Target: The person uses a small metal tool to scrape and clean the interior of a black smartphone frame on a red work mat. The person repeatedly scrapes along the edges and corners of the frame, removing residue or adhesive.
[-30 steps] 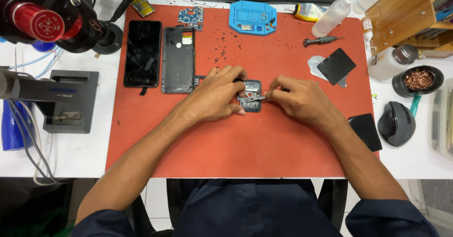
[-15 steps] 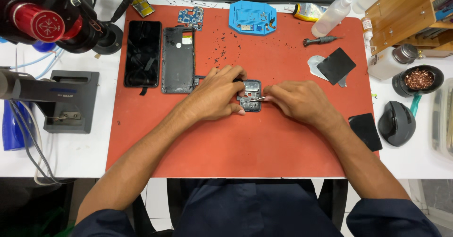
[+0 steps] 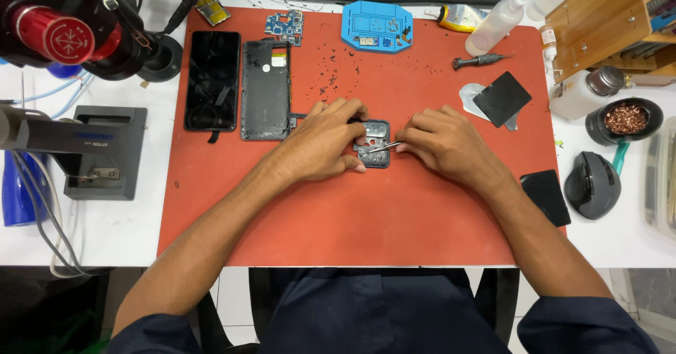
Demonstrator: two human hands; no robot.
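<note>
Pinning a small dark rectangular frame part [image 3: 375, 146] w/ my left hand [image 3: 325, 139], fingers curled round its left edge, mid red rubbery mat [image 3: 422, 213] on the white bench [image 3: 105, 227]. Right hand [image 3: 443, 143] pinches thin metal tweezers [image 3: 384, 145], tips on the part. Glossy black screen [image 3: 212, 79] & matte phone shell [image 3: 265, 90] lie flat to the left, side by side.

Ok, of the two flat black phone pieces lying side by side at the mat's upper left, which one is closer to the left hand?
The right-hand one, the opened phone frame with exposed internals, beside the left hand. The glossy screen panel lies farther left.
</note>
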